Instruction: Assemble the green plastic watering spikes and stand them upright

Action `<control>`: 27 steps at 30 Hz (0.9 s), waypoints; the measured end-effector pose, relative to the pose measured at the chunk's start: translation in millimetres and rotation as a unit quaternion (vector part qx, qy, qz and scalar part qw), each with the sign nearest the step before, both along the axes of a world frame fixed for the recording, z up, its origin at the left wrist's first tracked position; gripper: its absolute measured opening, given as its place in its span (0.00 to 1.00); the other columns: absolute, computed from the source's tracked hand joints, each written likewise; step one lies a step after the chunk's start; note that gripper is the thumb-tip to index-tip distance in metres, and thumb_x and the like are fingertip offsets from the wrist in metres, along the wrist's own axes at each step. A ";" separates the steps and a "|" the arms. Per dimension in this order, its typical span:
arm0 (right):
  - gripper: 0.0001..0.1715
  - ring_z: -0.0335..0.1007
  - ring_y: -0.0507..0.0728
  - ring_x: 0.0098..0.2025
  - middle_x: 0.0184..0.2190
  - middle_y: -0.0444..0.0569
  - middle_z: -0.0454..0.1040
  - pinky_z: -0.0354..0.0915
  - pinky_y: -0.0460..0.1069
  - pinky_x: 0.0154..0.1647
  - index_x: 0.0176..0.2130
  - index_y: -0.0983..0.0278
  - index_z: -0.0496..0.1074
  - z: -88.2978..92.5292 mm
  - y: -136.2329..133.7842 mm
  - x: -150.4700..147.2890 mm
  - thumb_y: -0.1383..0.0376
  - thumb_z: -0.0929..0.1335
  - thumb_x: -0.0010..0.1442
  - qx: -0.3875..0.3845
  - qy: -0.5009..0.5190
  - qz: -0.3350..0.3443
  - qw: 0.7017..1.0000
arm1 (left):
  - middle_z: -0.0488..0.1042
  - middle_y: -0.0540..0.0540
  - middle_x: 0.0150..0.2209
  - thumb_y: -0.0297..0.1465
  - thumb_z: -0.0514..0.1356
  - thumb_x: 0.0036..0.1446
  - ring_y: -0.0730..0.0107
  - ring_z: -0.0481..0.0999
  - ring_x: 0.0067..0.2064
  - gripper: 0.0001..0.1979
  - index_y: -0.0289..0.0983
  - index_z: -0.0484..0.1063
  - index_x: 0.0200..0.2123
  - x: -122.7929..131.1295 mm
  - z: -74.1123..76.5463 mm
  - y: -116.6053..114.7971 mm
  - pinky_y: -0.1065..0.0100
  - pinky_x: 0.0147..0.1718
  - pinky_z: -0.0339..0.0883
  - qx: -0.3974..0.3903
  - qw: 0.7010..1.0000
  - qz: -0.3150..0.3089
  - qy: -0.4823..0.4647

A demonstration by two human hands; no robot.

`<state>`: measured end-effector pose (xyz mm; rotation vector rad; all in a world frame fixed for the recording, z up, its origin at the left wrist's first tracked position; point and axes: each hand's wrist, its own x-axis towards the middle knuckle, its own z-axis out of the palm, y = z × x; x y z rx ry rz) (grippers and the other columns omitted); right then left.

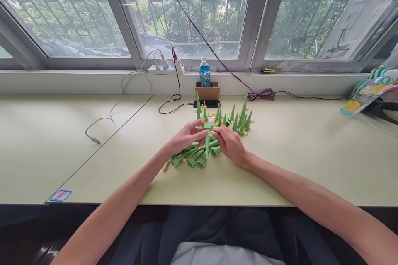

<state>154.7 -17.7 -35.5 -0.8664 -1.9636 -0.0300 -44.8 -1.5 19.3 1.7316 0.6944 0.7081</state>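
Observation:
My left hand [190,136] is closed around a green plastic watering spike [207,145], held with its wide cap end up and its point down. Close beside it, my right hand [229,143] pinches a small yellow valve [213,130] at the side of that spike's cap; the fingers hide most of the valve. Below the hands lies a pile of loose green spikes [192,160], their threaded open ends facing me. Behind my hands, several green spikes [242,112] stand points up with yellow valves on them.
A phone [207,104] on a cable lies before a small cardboard box [207,92]. Behind it stands a blue-labelled bottle [204,73]. A power strip [166,69] sits on the sill. A white cable [98,120] crosses the table [124,174] at left; plastic-wrapped items [367,95] lie right.

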 end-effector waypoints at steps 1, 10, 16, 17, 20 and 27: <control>0.12 0.68 0.52 0.31 0.32 0.48 0.72 0.60 0.45 0.30 0.40 0.62 0.67 0.1 -0.8 -1.5 0.62 0.58 0.71 -0.003 -0.001 -0.003 1.000 | 0.68 0.53 0.24 0.42 0.59 0.62 0.76 0.66 0.25 0.14 0.37 0.63 0.40 -0.9 1.0 0.0 0.71 0.27 0.60 0.005 1.000 0.002 0.005; 0.15 0.64 0.52 0.29 0.29 0.48 0.71 0.60 0.47 0.31 0.35 0.62 0.66 -2.9 -5.3 -15.4 0.62 0.57 0.71 -0.004 0.014 -0.001 1.000 | 0.65 0.52 0.25 0.39 0.63 0.58 0.76 0.64 0.24 0.13 0.37 0.66 0.38 -8.5 11.5 -1.6 0.73 0.23 0.58 -0.003 0.999 0.024 0.021; 0.16 0.64 0.53 0.30 0.29 0.48 0.71 0.60 0.47 0.33 0.34 0.62 0.66 -2.1 -5.0 -19.8 0.63 0.57 0.72 -0.003 0.026 0.009 1.000 | 0.62 0.52 0.23 0.39 0.63 0.57 0.78 0.61 0.23 0.13 0.36 0.68 0.36 -11.5 9.4 0.4 0.74 0.21 0.56 -0.006 0.999 0.035 0.032; 0.16 0.64 0.53 0.30 0.29 0.48 0.71 0.60 0.47 0.34 0.33 0.62 0.65 -1.9 -4.9 -20.6 0.63 0.57 0.72 -0.002 0.026 0.011 1.000 | 0.62 0.52 0.23 0.39 0.63 0.57 0.78 0.60 0.23 0.13 0.35 0.68 0.36 -12.2 8.5 1.0 0.74 0.20 0.55 -0.009 0.999 0.036 0.031; 0.17 0.64 0.53 0.30 0.27 0.47 0.71 0.59 0.48 0.34 0.33 0.62 0.65 -1.7 -5.3 -23.0 0.63 0.57 0.72 0.018 0.031 0.008 0.999 | 0.60 0.52 0.24 0.37 0.63 0.58 0.79 0.58 0.24 0.12 0.35 0.68 0.35 -15.3 6.4 3.1 0.75 0.20 0.54 -0.004 0.999 0.032 0.028; 0.17 0.61 0.53 0.29 0.25 0.46 0.70 0.56 0.50 0.35 0.32 0.62 0.64 -1.3 -6.6 -25.2 0.63 0.57 0.72 0.025 0.024 -0.002 0.999 | 0.59 0.52 0.25 0.34 0.62 0.60 0.79 0.57 0.24 0.08 0.34 0.69 0.37 -19.8 3.0 6.4 0.76 0.20 0.51 0.024 0.999 0.015 0.017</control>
